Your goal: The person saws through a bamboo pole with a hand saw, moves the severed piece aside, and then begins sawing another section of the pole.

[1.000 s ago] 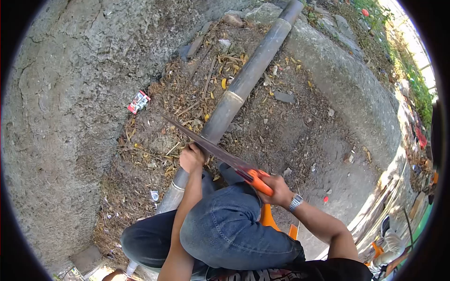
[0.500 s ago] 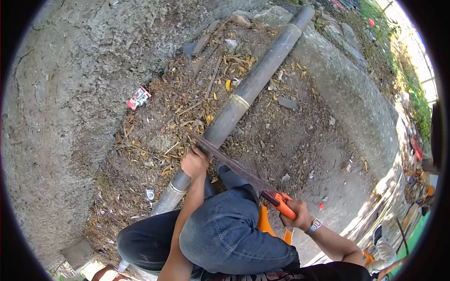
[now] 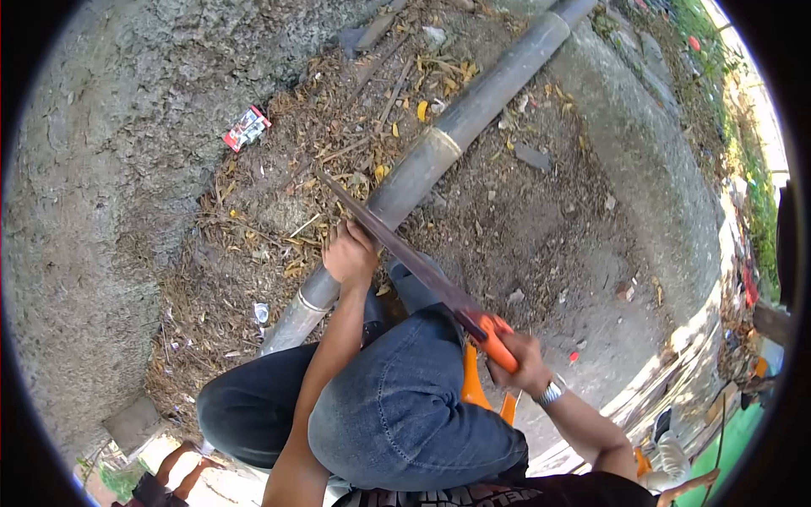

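A long grey bamboo pole [image 3: 439,152] lies slanted across the dirt, from the top right down under my legs. My left hand [image 3: 350,254] grips the pole just beside the cut. My right hand [image 3: 524,365], with a wristwatch, holds the orange handle of a hand saw [image 3: 405,253]. The saw blade lies across the pole right next to my left hand, its tip pointing up and left. My knees in blue jeans [image 3: 397,406] are bent over the pole's near part.
A rough concrete wall [image 3: 110,169] rises at the left, a concrete kerb [image 3: 667,169] at the right. Dry leaves, twigs and a red-and-white wrapper [image 3: 246,128] litter the dirt. Another person's legs [image 3: 177,469] show at the bottom left. Orange seat [image 3: 481,393] beneath me.
The saw went back toward me and then forward again across the pole. My left hand kept its hold on the pole. The view shifted slightly downward.
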A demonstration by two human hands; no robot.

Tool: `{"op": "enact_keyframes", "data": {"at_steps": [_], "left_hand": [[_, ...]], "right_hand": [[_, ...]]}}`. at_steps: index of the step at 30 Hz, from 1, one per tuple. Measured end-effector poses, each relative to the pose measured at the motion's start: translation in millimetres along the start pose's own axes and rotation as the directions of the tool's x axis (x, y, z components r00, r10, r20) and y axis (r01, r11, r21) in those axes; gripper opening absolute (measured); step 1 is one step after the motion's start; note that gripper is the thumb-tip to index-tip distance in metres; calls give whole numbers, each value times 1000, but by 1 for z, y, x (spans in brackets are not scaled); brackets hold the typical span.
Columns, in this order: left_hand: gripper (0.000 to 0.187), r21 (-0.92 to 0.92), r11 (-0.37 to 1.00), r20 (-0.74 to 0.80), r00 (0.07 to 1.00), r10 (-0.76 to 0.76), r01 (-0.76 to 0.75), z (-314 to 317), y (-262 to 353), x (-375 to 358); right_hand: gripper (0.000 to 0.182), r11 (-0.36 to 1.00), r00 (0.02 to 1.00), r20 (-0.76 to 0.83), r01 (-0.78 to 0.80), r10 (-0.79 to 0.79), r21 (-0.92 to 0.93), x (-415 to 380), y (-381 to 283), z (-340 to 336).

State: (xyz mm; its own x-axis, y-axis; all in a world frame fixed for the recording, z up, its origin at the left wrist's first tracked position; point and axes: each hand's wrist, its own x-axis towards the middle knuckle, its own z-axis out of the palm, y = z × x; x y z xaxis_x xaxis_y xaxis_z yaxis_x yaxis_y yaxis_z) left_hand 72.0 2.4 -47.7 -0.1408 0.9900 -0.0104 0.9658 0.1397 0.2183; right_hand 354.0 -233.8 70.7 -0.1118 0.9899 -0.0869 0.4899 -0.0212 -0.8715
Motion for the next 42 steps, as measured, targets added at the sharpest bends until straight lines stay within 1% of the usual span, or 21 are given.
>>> {"op": "enact_keyframes", "data": {"at_steps": [2,6,7,8,9,10,12,14,15,17,18,22,24,25,29,32,34,36,37,39,42], "left_hand": [[38,19,1000,-68,998,19,-18,-4,5,3],[36,-26,990,184,974,-135,142,-17,-1,-1],[35,-49,996,61,996,-66,69,-5,-7,-6],[34,-72,997,-85,996,13,-19,4,-5,1],[35,-86,996,-13,1000,-14,13,1,-4,4],[35,-86,995,-15,998,-54,53,0,-3,2],[36,-95,994,-221,974,39,-62,2,1,-6],[46,-93,993,-118,991,60,-71,3,-4,-8],[58,-38,982,-117,976,181,-186,-3,-6,-11],[94,31,951,16,951,309,-309,-18,-7,-9],[94,30,959,38,960,279,-280,-18,-8,-9],[89,11,993,121,986,118,-120,-3,-4,0],[85,50,975,-87,972,218,-214,9,-9,-11],[81,62,974,-66,973,220,-217,4,-8,-9],[85,34,983,90,980,176,-179,-2,-6,-3],[87,61,980,55,981,188,-192,-5,-6,-9],[88,45,988,43,989,143,-145,-1,-6,-3],[88,54,982,-13,983,185,-184,1,-7,-11],[88,20,988,35,987,155,-156,-2,-5,-9],[88,16,983,51,981,185,-186,4,-6,-14],[89,16,984,142,974,176,-180,-17,-5,7]], "right_hand": [[18,995,998,-58,40,-35,89,77,10,34],[21,995,1000,-19,-3,5,103,88,-5,26],[24,993,991,72,-110,113,-44,55,0,16],[36,952,985,156,-19,70,-305,29,-2,2],[45,960,996,82,-2,26,-280,-4,1,-6],[47,950,981,176,-23,81,-312,-10,-12,-15],[37,980,996,38,82,-77,-183,17,-18,1],[17,1000,999,-52,1,-2,-28,76,-7,27],[12,999,996,-91,-15,12,-32,104,-11,32],[14,991,988,-94,-117,122,61,126,-26,28],[14,990,989,-58,-130,134,58,110,-20,29],[8,947,1000,-4,7,-8,-321,-1,-11,4],[9,962,996,-5,82,-87,-262,-2,11,10],[10,966,985,-69,138,-156,-219,0,15,17],[8,997,995,-88,31,-36,-65,109,5,44],[16,1000,998,-66,-12,13,13,41,29,33],[31,826,984,134,-20,115,-563,-21,18,-3],[46,869,998,65,48,-18,-493,-32,15,-8],[30,858,985,103,-70,141,-508,-21,18,-1],[9,987,998,-34,44,-50,-152,53,25,38],[21,997,993,-94,71,-70,8,134,0,67]]}}
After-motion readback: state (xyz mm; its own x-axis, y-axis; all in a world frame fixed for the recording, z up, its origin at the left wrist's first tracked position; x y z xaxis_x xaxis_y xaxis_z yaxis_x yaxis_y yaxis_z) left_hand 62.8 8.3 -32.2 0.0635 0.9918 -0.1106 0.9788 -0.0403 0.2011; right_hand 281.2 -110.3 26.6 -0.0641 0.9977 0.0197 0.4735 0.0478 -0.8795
